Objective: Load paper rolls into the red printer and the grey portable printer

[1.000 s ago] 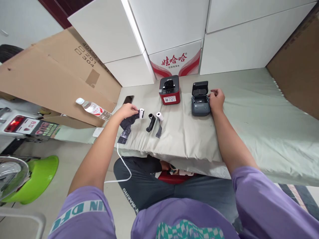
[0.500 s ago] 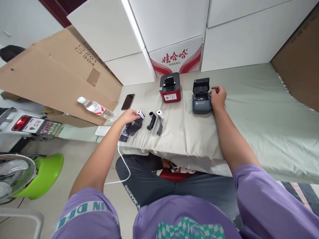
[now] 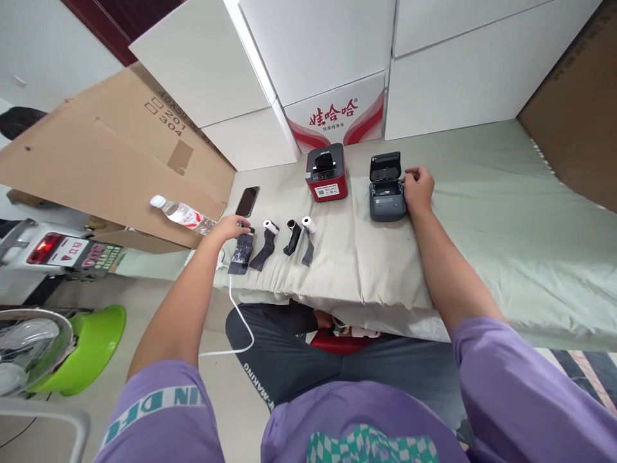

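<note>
My left hand (image 3: 233,227) reaches to a small black roll (image 3: 247,228), fingers closed on its upper end; a dark strip (image 3: 241,253) hangs down from it. To its right lie a white-ended roll with a dark ribbon (image 3: 270,226), a black roll (image 3: 291,236), and another white-ended roll (image 3: 308,225) with a short dark tail. My right hand (image 3: 418,186) is curled against the right side of a dark label printer (image 3: 388,207), whose lid (image 3: 385,166) stands raised. What its fingertips press on is partly hidden.
A red and black box-shaped device (image 3: 328,177) stands behind the rolls. A phone (image 3: 247,201) and a water bottle (image 3: 180,215) lie left. A white cable (image 3: 234,305) drops over the edge. White boxes (image 3: 337,45) and a cardboard sheet (image 3: 116,148) border the cloth-covered surface (image 3: 482,212).
My left hand has moved left, off the white-ended roll and onto the black roll beside it. The white-ended roll now lies uncovered with its ribbon spread. My right hand stays at the printer.
</note>
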Demonstrator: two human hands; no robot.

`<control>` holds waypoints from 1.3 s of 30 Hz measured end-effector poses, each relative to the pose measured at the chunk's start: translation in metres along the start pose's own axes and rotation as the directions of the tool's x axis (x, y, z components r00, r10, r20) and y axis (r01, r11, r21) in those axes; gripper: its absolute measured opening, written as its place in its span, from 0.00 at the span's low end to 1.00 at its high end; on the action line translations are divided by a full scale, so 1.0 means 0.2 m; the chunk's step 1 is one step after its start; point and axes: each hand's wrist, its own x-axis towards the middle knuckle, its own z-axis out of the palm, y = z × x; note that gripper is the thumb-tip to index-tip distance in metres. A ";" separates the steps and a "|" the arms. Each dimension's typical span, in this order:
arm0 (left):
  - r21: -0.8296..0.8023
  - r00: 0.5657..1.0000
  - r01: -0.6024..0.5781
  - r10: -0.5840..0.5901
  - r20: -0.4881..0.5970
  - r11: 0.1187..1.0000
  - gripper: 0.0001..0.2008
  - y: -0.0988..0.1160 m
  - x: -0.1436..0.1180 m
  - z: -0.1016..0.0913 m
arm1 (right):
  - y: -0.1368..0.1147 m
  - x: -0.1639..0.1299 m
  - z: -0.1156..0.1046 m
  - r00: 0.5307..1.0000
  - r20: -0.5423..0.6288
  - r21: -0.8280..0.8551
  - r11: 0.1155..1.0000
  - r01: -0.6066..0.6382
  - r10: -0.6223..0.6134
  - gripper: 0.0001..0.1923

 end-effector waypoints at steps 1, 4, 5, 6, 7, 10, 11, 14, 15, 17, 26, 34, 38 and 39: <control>-0.100 0.999 -0.006 0.001 -0.045 0.995 0.18 0.02 0.00 -0.03 | -0.01 0.00 0.00 1.000 0.002 0.002 1.000 -0.005 0.005 0.08; -0.482 0.983 -0.105 0.017 -0.184 0.870 0.22 0.11 -0.02 -0.12 | -0.03 -0.01 -0.01 1.000 0.008 0.008 1.000 -0.027 0.027 0.09; -0.597 0.972 -0.179 0.045 -0.232 0.782 0.22 0.16 -0.03 -0.15 | -0.03 -0.01 -0.01 0.999 0.008 0.009 0.999 -0.034 0.034 0.09; -0.689 0.959 -0.251 0.076 -0.275 0.680 0.21 0.22 -0.05 -0.17 | -0.04 -0.01 -0.01 0.999 0.007 0.010 0.999 -0.041 0.041 0.09; -0.759 0.945 -0.311 0.104 -0.308 0.572 0.18 0.28 -0.06 -0.19 | -0.04 -0.01 -0.01 0.999 0.006 0.010 0.999 -0.047 0.047 0.09; -0.894 0.934 -0.354 0.159 -0.321 0.274 0.08 0.47 -0.13 -0.20 | -0.05 -0.01 -0.01 0.998 0.005 0.005 0.998 -0.056 0.056 0.08; -0.918 0.934 -0.343 0.177 -0.310 0.201 0.09 0.53 -0.15 -0.18 | -0.06 -0.01 -0.01 0.998 0.004 0.004 0.998 -0.058 0.058 0.08; -0.940 0.924 -0.338 0.209 -0.321 0.052 0.14 0.71 -0.22 -0.09 | -0.06 -0.02 -0.02 0.998 -0.006 0.007 0.998 -0.060 0.060 0.09; -0.942 0.922 -0.335 0.216 -0.323 0.021 0.15 0.77 -0.24 -0.04 | -0.07 -0.02 -0.02 0.998 -0.009 0.008 0.998 -0.060 0.060 0.09; -0.953 0.924 -0.303 0.243 -0.296 -0.008 0.17 0.90 -0.26 0.06 | -0.07 -0.03 -0.02 0.998 -0.010 0.005 0.998 -0.062 0.062 0.10; -0.937 0.849 -0.333 0.467 -0.248 0.108 0.15 1.55 -0.10 0.56 | -0.09 -0.06 -0.04 0.995 0.025 0.040 0.995 -0.094 0.093 0.10; -0.742 0.660 -0.555 0.742 -0.118 0.376 0.27 1.77 0.16 0.72 | -0.08 -0.08 -0.06 0.993 0.066 0.039 0.994 -0.105 0.102 0.09; -0.488 0.623 -0.643 0.774 0.114 0.590 0.18 1.74 0.23 0.74 | -0.08 -0.08 -0.06 0.994 0.055 0.038 0.995 -0.097 0.095 0.10; -0.444 0.644 -0.648 0.756 0.113 0.619 0.16 1.74 0.24 0.74 | -0.09 -0.08 -0.06 0.994 0.053 0.039 0.995 -0.095 0.093 0.10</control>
